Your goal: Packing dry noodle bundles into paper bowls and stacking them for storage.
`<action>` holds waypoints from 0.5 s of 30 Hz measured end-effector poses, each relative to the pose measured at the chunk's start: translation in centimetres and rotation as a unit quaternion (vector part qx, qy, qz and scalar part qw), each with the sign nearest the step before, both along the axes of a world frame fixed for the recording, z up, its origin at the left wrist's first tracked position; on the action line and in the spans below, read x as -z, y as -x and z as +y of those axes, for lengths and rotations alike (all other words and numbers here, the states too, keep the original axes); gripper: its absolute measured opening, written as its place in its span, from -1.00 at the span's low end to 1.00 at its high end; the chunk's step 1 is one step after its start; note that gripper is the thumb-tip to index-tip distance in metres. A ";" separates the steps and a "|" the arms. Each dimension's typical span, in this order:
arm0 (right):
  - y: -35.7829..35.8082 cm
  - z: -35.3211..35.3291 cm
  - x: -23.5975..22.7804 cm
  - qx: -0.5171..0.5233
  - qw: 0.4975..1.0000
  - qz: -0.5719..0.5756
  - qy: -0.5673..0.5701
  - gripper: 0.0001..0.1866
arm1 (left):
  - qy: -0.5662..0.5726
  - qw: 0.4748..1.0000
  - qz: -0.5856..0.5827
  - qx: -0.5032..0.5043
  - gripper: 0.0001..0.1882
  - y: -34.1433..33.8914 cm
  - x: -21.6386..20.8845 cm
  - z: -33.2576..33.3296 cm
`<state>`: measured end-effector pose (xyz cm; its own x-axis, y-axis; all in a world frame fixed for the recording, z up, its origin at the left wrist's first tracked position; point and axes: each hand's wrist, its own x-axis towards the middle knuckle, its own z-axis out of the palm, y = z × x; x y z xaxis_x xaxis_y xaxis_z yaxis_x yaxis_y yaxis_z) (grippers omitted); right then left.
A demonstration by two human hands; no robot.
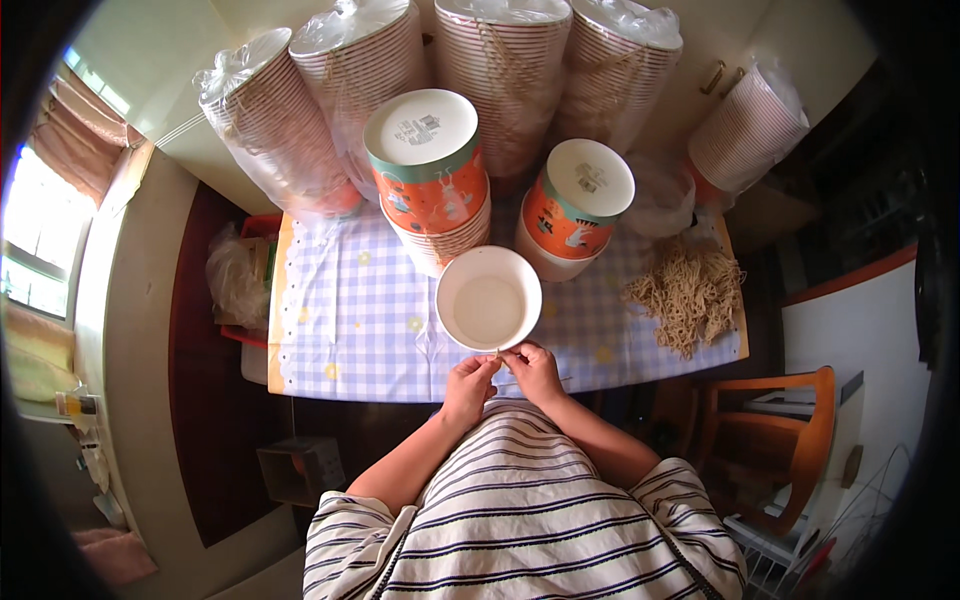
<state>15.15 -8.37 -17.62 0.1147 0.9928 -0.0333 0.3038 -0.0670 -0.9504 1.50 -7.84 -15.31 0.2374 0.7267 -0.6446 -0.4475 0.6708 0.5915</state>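
An open white paper bucket [489, 296] stands upright near the table's front edge, its bare inside facing up. Right at its near rim, my left hand [468, 388] and my right hand [534, 372] meet with fingertips pinched together. A tiny tan bit shows between them, too small to name. Behind the bucket are two stacks of upside-down paper buckets: a taller left stack [430, 190] and a shorter right stack [570, 225], both topped with orange and green printed ones. To the right lies a tangled heap of tan cords [688, 295].
Several tall bucket stacks wrapped in clear plastic, one of them a central stack [500, 80], line the back. Another wrapped stack [748, 130] leans at the back right. A checked cloth [340, 310] covers the table. A wooden chair [815, 440] stands at right, a red crate [262, 225] at left.
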 end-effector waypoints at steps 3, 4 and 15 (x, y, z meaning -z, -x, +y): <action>0.3 0.0 -0.1 -0.003 0.982 0.158 0.105 -0.84 | 0.018 1.000 0.004 0.001 -0.90 0.2 -0.1 0.1; 0.3 0.0 -0.2 0.000 0.960 0.240 0.142 -0.83 | 0.018 1.000 0.004 0.000 -0.90 0.2 0.0 0.0; 0.4 -0.6 -0.7 -0.019 0.943 0.294 0.151 -0.81 | -0.056 0.994 0.093 0.023 -0.85 0.4 0.2 0.1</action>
